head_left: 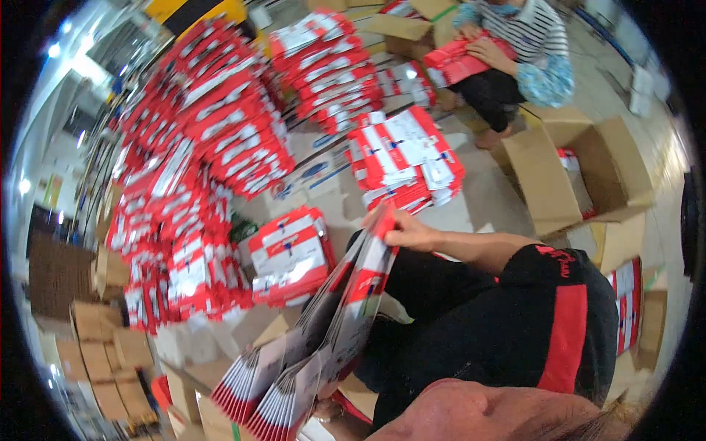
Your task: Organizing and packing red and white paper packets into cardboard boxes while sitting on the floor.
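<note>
A thick fanned bundle of flat red-and-white packets (346, 309) stretches slantwise in front of me, its layered edges spread apart at the lower end. My right hand (408, 229) is closed around the upper end of the bundle. Near the lower end, my left hand (327, 410) grips the bundle from behind. Most of its fingers are hidden by the packets, and a band shows at the wrist. Just beyond my right hand lies a loose pile of similar packets (404, 158). A smaller stack (290, 253) rests to the left of the bundle.
Tall stacks of red-and-white packets (220, 110) fill the left and far side. Another person (529, 51) crouches at the far right, holding red packets. An open cardboard box (548, 180) stands near that person. Brown cartons (99, 360) are piled at the lower left.
</note>
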Tool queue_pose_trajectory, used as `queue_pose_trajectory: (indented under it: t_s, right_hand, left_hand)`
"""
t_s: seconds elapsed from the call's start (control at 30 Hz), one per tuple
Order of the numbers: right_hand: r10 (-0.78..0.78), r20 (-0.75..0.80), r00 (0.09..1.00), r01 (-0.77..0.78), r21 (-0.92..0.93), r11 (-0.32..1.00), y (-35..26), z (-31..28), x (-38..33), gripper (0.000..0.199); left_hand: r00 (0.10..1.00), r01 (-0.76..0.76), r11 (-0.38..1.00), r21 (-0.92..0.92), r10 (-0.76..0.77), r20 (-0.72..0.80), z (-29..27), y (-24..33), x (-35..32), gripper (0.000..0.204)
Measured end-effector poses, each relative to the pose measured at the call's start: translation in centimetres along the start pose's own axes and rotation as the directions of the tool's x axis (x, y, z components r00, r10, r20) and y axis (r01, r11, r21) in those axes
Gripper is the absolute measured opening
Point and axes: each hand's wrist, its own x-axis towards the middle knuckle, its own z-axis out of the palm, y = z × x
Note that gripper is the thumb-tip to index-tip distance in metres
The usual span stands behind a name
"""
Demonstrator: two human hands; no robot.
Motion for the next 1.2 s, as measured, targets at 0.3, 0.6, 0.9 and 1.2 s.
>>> queue_pose_trajectory:
  t_s: [0.3,0.6,0.9,1.2]
  right_hand:
    - [-0.373,-0.388,0.843,0.294,-0.248,0.923,-7.5,3.6,1.3,0.064]
    - [-0.448,0.664,0.599,-0.296,0.703,0.647,-20.8,11.8,2.0,0.075]
    - [0.307,0.088,0.948,0.084,0.858,-0.506,-16.9,21.0,-9.2,0.009]
    - [0.108,0.176,0.979,-0.124,0.921,-0.369,-17.3,14.2,-6.8,0.015]
  left_hand:
    - [0.979,0.01,0.997,-0.083,-0.027,-0.2,0.0,-1.5,-2.0,0.061]
    - [0.776,0.082,0.997,0.007,-0.059,-0.628,1.6,2.6,-2.2,0.062]
    - [0.688,0.047,0.999,-0.014,-0.043,-0.725,2.5,1.0,-3.6,0.064]
    - [0.716,0.099,0.977,0.191,0.064,-0.695,1.7,-0.4,-4.9,0.058]
